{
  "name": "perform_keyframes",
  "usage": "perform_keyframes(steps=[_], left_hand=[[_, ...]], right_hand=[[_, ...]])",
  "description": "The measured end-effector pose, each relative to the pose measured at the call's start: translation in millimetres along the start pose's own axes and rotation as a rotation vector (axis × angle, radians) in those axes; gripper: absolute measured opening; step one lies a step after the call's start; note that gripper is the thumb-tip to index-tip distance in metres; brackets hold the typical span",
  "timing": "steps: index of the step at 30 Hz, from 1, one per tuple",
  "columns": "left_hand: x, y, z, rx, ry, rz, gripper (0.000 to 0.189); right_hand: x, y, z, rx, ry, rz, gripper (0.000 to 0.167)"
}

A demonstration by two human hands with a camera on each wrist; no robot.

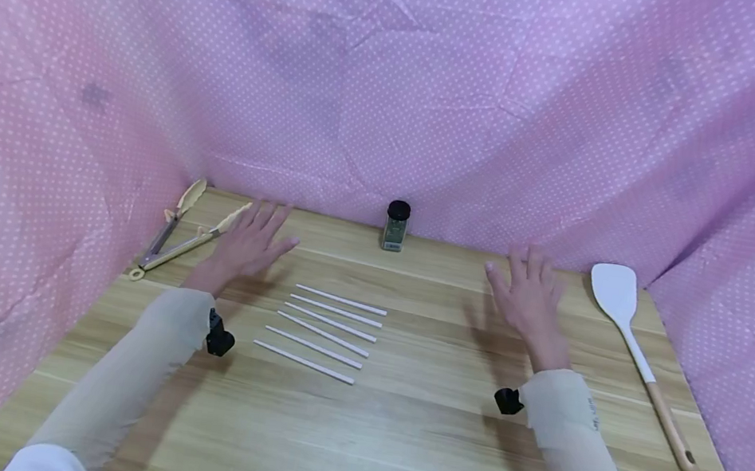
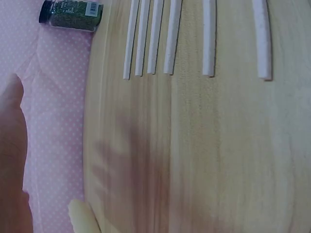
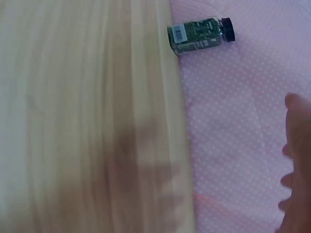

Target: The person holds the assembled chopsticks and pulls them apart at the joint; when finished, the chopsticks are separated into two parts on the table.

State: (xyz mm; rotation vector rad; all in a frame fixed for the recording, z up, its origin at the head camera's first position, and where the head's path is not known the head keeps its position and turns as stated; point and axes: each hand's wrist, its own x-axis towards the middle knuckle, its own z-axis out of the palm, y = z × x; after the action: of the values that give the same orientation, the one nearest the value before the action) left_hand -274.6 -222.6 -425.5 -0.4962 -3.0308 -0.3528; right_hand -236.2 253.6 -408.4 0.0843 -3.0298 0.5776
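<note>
My left hand (image 1: 247,243) hovers over the table's left part with fingers spread and nothing held; its fingertips overlap one arm of the tongs (image 1: 191,244) in the head view. Over the right part, my right hand (image 1: 529,299) is likewise spread and holds nothing, slightly blurred. Several thin white sticks (image 1: 320,334) lie side by side between the hands, nearer the left one. A spice jar (image 1: 395,230) with a black lid and green contents stands at the back edge. To the right lies a white spatula (image 1: 616,293) with a wooden handle.
The wooden table (image 1: 406,441) carries all these things. Pink dotted cloth (image 1: 383,91) hangs at the back and along both sides. A dark wrist camera (image 1: 219,334) sits on the left wrist, another camera (image 1: 509,401) on the right.
</note>
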Motion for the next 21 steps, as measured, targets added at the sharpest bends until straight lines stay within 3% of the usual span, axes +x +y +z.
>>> perform_keyframes(steps=[4,7,12,16,21], left_hand=[[0.1,0.9,1.7,-0.045,0.058,0.071,0.068],[0.5,3.8,4.6,-0.148,0.078,0.065,0.061],[0.9,9.2,14.5,-0.372,0.05,0.053,0.045],[-1.4,13.7,22.7,-0.554,-0.005,0.068,0.032],[-8.7,17.6,30.2,-0.66,-0.063,0.027,0.028]], right_hand=[[3.5,-4,13,0.094,0.063,-0.118,0.077],[5.5,-9,24,0.197,0.122,-0.2,0.074],[9.0,-22,41,0.352,0.17,-0.278,0.061],[7.0,-36,56,0.431,0.088,-0.271,0.052],[0.8,-54,77,0.502,-0.027,-0.24,0.044]])
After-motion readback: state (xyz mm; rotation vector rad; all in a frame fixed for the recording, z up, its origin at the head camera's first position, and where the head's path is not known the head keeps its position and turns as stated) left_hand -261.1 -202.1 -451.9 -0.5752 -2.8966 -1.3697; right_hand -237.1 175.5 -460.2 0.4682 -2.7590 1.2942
